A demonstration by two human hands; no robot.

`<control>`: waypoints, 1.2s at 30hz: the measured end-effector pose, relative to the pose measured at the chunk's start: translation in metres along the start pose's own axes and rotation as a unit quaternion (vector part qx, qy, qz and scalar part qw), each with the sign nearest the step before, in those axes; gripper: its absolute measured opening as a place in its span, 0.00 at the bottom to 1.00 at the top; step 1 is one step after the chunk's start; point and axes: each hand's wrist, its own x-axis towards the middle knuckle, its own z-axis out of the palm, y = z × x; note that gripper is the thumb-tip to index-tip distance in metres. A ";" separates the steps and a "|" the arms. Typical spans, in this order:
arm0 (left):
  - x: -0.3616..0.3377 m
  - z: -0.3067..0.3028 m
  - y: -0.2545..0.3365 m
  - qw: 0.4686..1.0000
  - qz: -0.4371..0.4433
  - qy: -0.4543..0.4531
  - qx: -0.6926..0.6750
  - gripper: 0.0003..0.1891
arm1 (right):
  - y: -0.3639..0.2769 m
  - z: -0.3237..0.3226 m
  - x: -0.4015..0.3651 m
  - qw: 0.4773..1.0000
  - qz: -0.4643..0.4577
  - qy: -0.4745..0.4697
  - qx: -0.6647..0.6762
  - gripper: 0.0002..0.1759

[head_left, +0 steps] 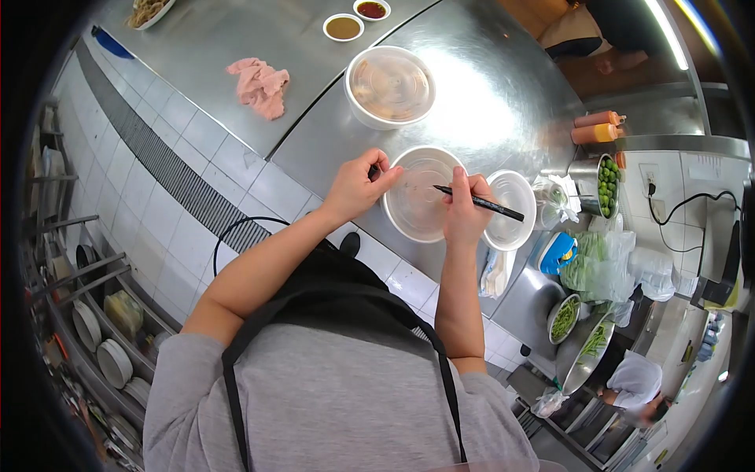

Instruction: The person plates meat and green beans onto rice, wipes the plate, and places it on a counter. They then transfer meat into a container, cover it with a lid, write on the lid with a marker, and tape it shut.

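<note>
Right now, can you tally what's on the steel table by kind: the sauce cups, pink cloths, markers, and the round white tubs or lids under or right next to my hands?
Sauce cups: 2
Pink cloth: 1
Marker: 1
Tubs or lids: 3, not counting any stacked out of sight
Total: 7

Right hand — black marker — over clear lid

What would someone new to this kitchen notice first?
Probably the right hand, holding a black marker over a round translucent lid, with the left hand at the lid's rim. Beyond it stands a lidded bowl, and to the left a crumpled pink cloth lies on the steel counter.
</note>
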 end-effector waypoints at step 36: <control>0.007 0.016 0.017 0.987 0.032 -0.013 0.157 0.31 | 0.001 0.000 -0.001 1.000 0.021 0.009 -0.004 0.18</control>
